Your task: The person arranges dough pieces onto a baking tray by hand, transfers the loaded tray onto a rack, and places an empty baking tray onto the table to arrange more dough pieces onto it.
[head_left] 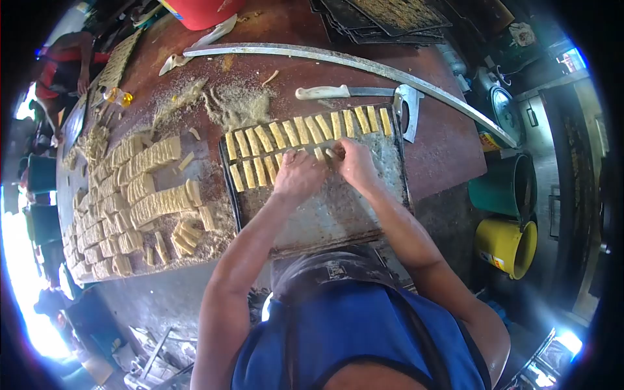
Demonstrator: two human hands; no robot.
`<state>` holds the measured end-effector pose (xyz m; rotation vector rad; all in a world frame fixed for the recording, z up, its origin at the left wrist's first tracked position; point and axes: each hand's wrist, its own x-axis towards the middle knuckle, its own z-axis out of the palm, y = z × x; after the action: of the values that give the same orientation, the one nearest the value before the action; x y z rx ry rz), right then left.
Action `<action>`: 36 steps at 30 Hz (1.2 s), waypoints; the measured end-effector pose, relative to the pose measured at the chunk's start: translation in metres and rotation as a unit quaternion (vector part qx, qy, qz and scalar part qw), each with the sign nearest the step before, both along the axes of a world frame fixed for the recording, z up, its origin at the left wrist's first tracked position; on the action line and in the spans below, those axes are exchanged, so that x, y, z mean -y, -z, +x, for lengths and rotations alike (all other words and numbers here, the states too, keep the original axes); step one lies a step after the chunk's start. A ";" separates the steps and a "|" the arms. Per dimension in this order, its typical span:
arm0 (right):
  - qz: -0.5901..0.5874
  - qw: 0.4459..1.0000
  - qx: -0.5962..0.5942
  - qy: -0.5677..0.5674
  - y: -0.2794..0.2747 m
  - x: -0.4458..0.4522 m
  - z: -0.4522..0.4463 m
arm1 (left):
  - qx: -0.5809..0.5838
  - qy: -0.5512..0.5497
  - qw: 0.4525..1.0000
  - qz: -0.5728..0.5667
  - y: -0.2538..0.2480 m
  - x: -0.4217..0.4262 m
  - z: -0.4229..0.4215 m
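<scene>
A dark-rimmed baking tray (312,227) lies in front of me, with a full row of pale dough sticks (290,132) along its far edge. A second row starts at the left, its nearest stick (249,174) slightly slanted. My left hand (302,174) is low over this second row, fingers curled and closed; what they grip is hidden beneath them. Beside it, my right hand (355,164) pinches a short dough stick (330,153) between thumb and fingers, just above the tray.
Stacked cut dough pieces (153,159) and crumbs cover the table's left side. Beyond the tray lie a white-handled knife (323,93), a scraper (408,112) and a long metal bar (364,64). Green (497,185) and yellow buckets (497,244) stand right. Another person (65,65) is far left.
</scene>
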<state>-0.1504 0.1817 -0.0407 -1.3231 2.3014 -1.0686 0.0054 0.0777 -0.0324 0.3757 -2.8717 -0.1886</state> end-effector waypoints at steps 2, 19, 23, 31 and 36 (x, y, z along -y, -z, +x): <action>0.015 1.000 -0.013 0.016 -0.022 -0.001 -0.003 | 0.043 -0.036 0.997 0.052 -0.036 0.010 -0.009; -0.029 0.999 0.003 0.023 -0.006 0.012 0.012 | -0.051 -0.092 0.986 0.131 0.011 0.007 0.007; -0.017 0.992 0.026 0.125 -0.036 0.009 0.048 | -0.169 -0.085 0.964 0.186 0.000 0.017 0.043; 0.010 0.995 0.071 -0.071 -0.044 0.084 0.239 | -0.116 -0.278 0.927 0.221 -0.018 0.125 0.317; 0.289 0.925 0.082 -0.233 -0.036 0.165 0.359 | 0.103 -0.414 0.827 0.367 -0.037 0.130 0.413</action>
<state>0.2085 0.0170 -0.0043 -1.3539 1.8248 -0.2930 0.4183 -0.0522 0.0051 1.7966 -2.3845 -1.1184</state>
